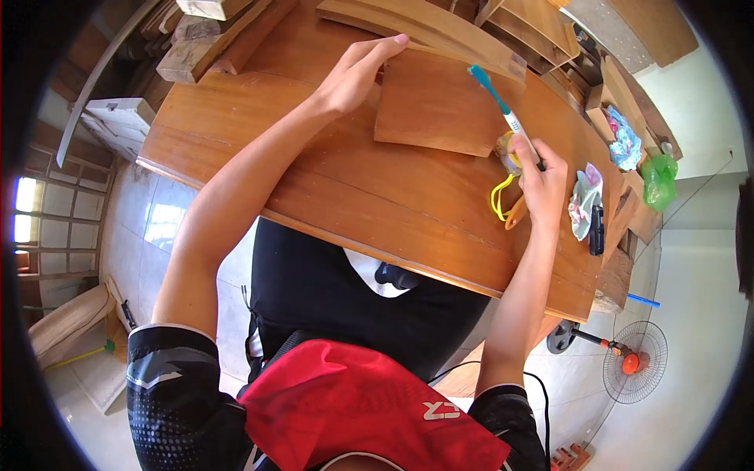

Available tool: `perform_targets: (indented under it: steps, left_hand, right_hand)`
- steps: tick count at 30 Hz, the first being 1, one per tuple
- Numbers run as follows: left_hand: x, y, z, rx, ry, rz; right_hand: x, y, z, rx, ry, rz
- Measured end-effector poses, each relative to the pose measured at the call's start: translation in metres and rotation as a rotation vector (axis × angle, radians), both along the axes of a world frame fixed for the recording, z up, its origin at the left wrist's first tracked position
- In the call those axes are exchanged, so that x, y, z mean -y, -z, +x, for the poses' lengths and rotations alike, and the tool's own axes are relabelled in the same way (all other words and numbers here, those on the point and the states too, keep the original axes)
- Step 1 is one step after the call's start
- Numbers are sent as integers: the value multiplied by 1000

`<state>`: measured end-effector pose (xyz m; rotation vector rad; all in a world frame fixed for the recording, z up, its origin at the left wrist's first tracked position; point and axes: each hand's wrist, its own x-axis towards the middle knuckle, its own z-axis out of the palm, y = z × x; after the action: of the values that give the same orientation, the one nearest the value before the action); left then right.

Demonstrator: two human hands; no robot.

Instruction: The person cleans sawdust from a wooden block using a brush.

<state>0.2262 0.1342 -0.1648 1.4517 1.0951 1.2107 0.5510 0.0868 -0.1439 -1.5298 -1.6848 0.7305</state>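
Observation:
My left hand is at the upper left corner of a flat brown wooden board, closed on its edge, with some fingers hidden. In my right hand is a teal and white toothbrush, its head pointing up and left over the board's right side. Beside that hand, a yellow loop lies on the wooden table. A roundish yellowish item is partly covered by my right hand, and a small brown wooden piece sits just under the wrist.
To the right lie a crumpled plastic packet and a black object. A long curved wooden piece spans the back, and wood blocks are stacked at the far left. Blue and green plastic bags and a fan stand right.

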Motion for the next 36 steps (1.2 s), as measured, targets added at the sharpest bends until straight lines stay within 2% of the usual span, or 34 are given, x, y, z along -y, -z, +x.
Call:
perform_targets:
  steps: [1,2,3,4,5,6,8,11,14,17,20,21,22,24,25,28,29,32,33,36]
  left_hand:
    - [3,-3,0,-5,27,2]
    - [8,-2,3,12,-46,-5]
    - [12,-2,9,35,-117,9]
    - [13,-5,14,59,-183,18]
    - [12,-8,15,43,-157,19]
    - [13,-9,12,21,-134,14]
    - [14,-12,6,0,-71,-40]
    - [13,-19,2,-10,17,-125]
    - [19,-17,5,-30,-32,-58]
    - [21,-17,13,-11,-116,47]
    - [20,-17,12,-9,-123,46]
    - [21,-18,17,-4,-153,74]
    - [22,-17,17,2,-187,104]
    - [11,-10,7,-18,-60,58]
    - [7,-8,3,-26,4,36]
    - [16,-22,1,-18,44,-55]
    - [17,-25,1,-20,51,-71]
    - [18,-25,3,-27,27,-82]
    - [19,-27,5,-25,13,-99]
    - [18,-25,5,-33,-6,-105]
  right_hand:
    - [0,5,3,-6,-71,50]
    - [0,12,9,36,-232,66]
    - [0,19,10,98,-344,-52]
    - [5,5,4,208,-328,-189]
    - [5,-2,2,208,-309,-143]
    - [4,5,2,80,-178,22]
    - [-3,10,2,-127,-64,162]
    - [6,1,1,173,-311,-163]
    - [1,12,-1,56,-182,36]
    - [2,11,-1,43,-251,-40]
    - [5,13,-4,156,-313,-119]
    - [0,11,-2,133,-299,-12]
    - [1,8,-2,35,-174,83]
    - [-3,13,-2,-126,-73,113]
    - [-2,14,-2,-90,-242,235]
    - [6,3,-4,250,-350,-128]
    - [5,6,-3,250,-322,-74]
    - [-3,17,-6,-141,-45,172]
    - [-3,9,-1,-50,1,125]
    - [6,6,-1,198,-330,-149]
